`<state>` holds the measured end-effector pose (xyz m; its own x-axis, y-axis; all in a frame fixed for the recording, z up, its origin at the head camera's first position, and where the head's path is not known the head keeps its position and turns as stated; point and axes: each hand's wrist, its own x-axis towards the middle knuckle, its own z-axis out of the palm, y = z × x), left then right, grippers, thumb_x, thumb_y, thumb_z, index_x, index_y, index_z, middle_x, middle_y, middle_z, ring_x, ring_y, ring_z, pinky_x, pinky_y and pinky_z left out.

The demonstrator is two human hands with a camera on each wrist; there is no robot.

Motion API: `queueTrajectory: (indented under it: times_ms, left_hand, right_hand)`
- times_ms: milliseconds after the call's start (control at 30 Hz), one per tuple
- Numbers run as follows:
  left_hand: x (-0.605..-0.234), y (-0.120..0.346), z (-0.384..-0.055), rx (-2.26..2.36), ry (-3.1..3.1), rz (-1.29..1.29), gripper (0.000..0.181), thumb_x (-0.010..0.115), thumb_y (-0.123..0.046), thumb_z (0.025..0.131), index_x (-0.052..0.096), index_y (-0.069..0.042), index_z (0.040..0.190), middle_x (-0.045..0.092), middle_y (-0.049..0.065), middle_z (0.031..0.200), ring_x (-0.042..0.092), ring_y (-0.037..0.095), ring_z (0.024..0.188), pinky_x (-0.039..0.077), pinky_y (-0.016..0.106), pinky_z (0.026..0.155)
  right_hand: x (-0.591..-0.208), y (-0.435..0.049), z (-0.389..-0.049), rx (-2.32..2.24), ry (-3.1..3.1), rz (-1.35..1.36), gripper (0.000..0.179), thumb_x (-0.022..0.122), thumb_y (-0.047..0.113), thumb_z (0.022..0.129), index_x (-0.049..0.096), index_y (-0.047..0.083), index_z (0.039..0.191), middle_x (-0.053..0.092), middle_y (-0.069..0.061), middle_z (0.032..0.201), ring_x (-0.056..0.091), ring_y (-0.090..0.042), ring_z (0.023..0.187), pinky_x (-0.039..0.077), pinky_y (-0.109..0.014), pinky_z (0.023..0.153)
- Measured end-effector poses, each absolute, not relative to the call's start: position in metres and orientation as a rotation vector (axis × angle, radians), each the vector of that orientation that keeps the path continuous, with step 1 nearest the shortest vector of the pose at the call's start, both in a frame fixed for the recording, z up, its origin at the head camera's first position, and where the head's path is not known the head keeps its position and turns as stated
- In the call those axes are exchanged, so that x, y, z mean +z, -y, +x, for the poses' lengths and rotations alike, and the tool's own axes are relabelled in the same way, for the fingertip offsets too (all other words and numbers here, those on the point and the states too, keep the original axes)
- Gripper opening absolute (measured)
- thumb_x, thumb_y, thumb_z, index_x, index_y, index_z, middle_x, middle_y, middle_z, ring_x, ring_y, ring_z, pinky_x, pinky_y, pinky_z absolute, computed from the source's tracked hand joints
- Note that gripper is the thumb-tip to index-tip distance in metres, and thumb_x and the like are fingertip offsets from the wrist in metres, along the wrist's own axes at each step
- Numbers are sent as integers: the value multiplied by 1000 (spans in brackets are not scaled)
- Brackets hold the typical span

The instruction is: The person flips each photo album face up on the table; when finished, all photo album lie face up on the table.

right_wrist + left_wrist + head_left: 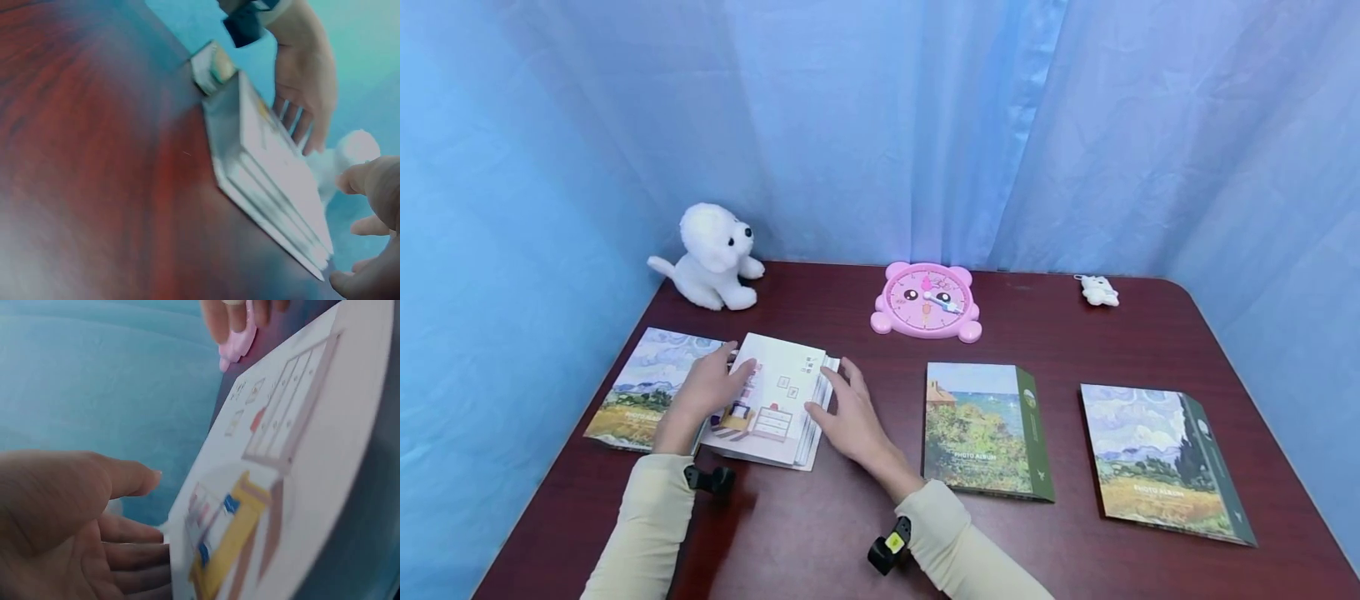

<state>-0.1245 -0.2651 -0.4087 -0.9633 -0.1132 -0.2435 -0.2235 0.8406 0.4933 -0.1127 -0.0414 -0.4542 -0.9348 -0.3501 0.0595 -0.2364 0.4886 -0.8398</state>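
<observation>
A thick white album [775, 400] with a drawn room on its cover lies at the left of the table, its page edges showing on the right side. My left hand [709, 385] is at its left edge. In the left wrist view that hand's thumb [134, 478] stands clear of the cover, and its nearly straight fingers reach the album's edge; their tips are hidden. My right hand [850, 417] is beside the right edge with its fingers spread. In the right wrist view, a small gap seems to separate those fingers [372, 226] from the album.
A landscape photo album [651, 387] lies at far left, partly behind my left hand. Two more albums, one with a seaside cover [973, 429] and one with a field cover [1150, 458], lie to the right. Behind are a plush dog [715, 258], pink clock [925, 302] and small white toy [1099, 291].
</observation>
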Motion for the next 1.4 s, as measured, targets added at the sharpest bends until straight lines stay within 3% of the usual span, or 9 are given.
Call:
queueTrajectory:
  times_ms: [300, 567, 767, 1100, 1400]
  left_hand:
    - [-397, 238, -125, 907, -2959, -150, 60, 49, -29, 99, 31, 3, 146, 31, 27, 149, 29, 44, 137, 28, 58, 110]
    - [-394, 205, -131, 1117, -2891, 43, 57, 51, -31, 99, 36, -2, 145, 41, 21, 144, 45, 36, 130, 44, 48, 101]
    - [-399, 173, -134, 1240, -2823, 107, 57, 55, -33, 97, 40, -3, 143, 49, 18, 138, 49, 32, 128, 47, 43, 100]
    - [-424, 124, -128, 1352, -2733, 166, 57, 63, -26, 93, 43, -2, 141, 55, 19, 129, 57, 31, 117, 50, 41, 96]
    - [-442, 86, -125, 1380, -2593, 269, 67, 64, -28, 91, 36, 0, 145, 57, 17, 130, 61, 28, 112, 50, 42, 93]
  right_hand:
    - [-434, -6, -130, -1489, -2692, -394, 59, 66, 30, 89, 47, 11, 141, 23, -17, 156, 29, -37, 141, 29, -54, 111]
    - [-421, -64, -136, -1459, -2767, -266, 61, 66, 30, 90, 44, 13, 144, 21, -16, 156, 27, -38, 141, 27, -57, 111]
    - [-421, -105, -135, -1430, -2781, -141, 63, 65, 31, 90, 41, 14, 146, 15, -14, 158, 23, -38, 142, 25, -58, 111]
    - [-428, -156, -123, -1275, -2792, -27, 69, 61, 36, 93, 31, 11, 150, 7, -20, 159, 14, -44, 143, 21, -63, 111]
    - [-446, -188, -108, -1138, -2744, 44, 80, 56, 43, 94, 17, 3, 152, 2, -29, 156, 14, -50, 140, 23, -67, 107]
